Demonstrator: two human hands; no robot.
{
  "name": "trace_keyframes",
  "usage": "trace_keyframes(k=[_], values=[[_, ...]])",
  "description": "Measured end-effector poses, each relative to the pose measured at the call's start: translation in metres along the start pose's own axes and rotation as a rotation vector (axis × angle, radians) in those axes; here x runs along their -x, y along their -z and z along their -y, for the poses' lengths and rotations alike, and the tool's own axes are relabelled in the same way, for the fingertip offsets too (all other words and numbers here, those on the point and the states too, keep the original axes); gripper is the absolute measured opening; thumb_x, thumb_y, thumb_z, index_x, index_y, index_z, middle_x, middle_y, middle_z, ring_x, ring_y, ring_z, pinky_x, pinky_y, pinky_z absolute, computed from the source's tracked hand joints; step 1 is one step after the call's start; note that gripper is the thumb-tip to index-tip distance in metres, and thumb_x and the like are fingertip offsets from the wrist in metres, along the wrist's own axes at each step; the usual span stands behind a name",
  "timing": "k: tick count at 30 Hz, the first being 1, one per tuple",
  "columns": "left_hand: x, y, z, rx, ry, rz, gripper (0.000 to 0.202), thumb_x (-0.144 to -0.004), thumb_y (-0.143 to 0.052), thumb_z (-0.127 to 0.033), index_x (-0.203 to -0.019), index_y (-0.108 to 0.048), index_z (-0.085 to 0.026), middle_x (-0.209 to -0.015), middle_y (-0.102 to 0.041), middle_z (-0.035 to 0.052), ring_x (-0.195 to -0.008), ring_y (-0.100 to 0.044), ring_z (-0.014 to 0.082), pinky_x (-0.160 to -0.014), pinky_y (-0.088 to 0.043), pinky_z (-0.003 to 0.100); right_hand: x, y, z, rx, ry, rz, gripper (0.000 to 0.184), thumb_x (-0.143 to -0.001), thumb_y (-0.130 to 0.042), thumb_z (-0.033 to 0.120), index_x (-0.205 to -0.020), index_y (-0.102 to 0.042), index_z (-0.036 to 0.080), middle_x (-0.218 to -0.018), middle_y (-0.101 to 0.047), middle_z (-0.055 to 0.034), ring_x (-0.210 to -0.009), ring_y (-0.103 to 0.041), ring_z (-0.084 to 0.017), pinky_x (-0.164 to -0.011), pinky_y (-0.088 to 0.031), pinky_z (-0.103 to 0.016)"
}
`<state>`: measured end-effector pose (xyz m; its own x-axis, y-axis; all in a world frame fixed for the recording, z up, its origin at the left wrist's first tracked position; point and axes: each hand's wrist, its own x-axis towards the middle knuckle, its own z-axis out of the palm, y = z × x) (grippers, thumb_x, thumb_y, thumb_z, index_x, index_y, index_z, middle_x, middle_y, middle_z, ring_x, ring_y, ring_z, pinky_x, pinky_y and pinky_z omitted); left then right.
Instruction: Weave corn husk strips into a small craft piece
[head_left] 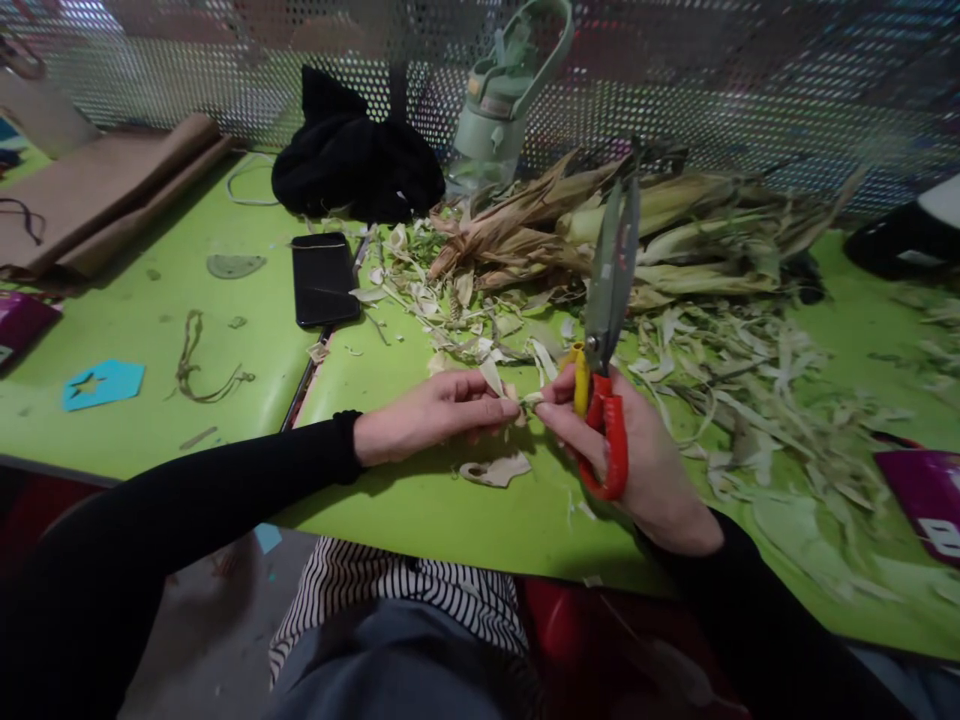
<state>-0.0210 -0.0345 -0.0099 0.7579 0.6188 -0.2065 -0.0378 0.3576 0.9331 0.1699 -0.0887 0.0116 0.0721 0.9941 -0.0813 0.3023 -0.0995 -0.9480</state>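
Note:
My left hand (457, 410) pinches a pale strip of corn husk (491, 375) between thumb and fingers. Close beside it, my right hand (637, 440) has its fingertips on the same small bit of husk. Scissors (611, 275) with red handles are also in my right hand; their blades point up and away from me, nearly together. Something yellow (580, 380) sits by the scissors' pivot, at my fingers. On the table just below my hands lies a cut husk piece (495, 470) with a hole in it. My fingers partly hide the husk between them.
Husk scraps (750, 400) cover the right side of the green table (450, 520). Behind them lie corn husks in a heap (570, 230), a water bottle (491, 130) and a black cloth (352, 160). A phone (324, 280), twisted cord (199, 360) and blue tag (103, 385) lie left.

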Motion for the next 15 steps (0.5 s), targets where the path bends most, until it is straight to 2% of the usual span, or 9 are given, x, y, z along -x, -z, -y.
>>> trace_keyframes(k=[6, 9, 12, 15], values=[[-0.0020, 0.0043, 0.0002, 0.031, 0.022, -0.026, 0.022, -0.087, -0.066, -0.034, -0.081, -0.059, -0.014, -0.066, -0.053, -0.0042, -0.057, -0.047, 0.0050, -0.054, -0.036, 0.019, -0.0003, 0.0016, -0.0027, -0.043, 0.000, -0.077, 0.029, -0.077, -0.076, 0.036, -0.089, -0.053, 0.024, -0.077, -0.059, 0.0036, -0.050, -0.045, -0.008, -0.044, -0.035, -0.025], [-0.0040, 0.0056, 0.0016, 0.095, 0.006, -0.061, 0.018, -0.088, -0.065, -0.030, -0.082, -0.060, -0.013, -0.070, -0.057, -0.0034, -0.059, -0.050, 0.0039, -0.056, -0.039, 0.017, 0.0014, 0.0027, -0.0027, -0.054, -0.028, -0.134, 0.030, -0.079, -0.074, 0.041, -0.090, -0.051, 0.025, -0.062, -0.050, 0.0078, -0.044, -0.040, -0.008, -0.040, -0.030, -0.024], [-0.0044, 0.0055, 0.0023, 0.118, -0.001, -0.065, 0.019, -0.088, -0.065, -0.029, -0.081, -0.060, -0.013, -0.070, -0.057, -0.0036, -0.058, -0.050, 0.0035, -0.057, -0.039, 0.017, 0.0032, 0.0023, -0.0024, -0.031, -0.021, -0.120, 0.032, -0.078, -0.077, 0.043, -0.091, -0.054, 0.026, -0.055, -0.045, 0.0093, -0.043, -0.039, -0.009, -0.040, -0.031, -0.024], [-0.0030, 0.0042, 0.0015, 0.098, -0.009, -0.035, 0.021, -0.087, -0.068, -0.030, -0.078, -0.059, -0.013, -0.068, -0.054, -0.0044, -0.057, -0.049, 0.0037, -0.055, -0.037, 0.018, 0.0032, -0.0014, -0.0042, -0.042, -0.028, -0.039, 0.034, -0.075, -0.079, 0.042, -0.096, -0.058, 0.025, -0.058, -0.049, 0.0085, -0.045, -0.043, -0.009, -0.043, -0.038, -0.024]])
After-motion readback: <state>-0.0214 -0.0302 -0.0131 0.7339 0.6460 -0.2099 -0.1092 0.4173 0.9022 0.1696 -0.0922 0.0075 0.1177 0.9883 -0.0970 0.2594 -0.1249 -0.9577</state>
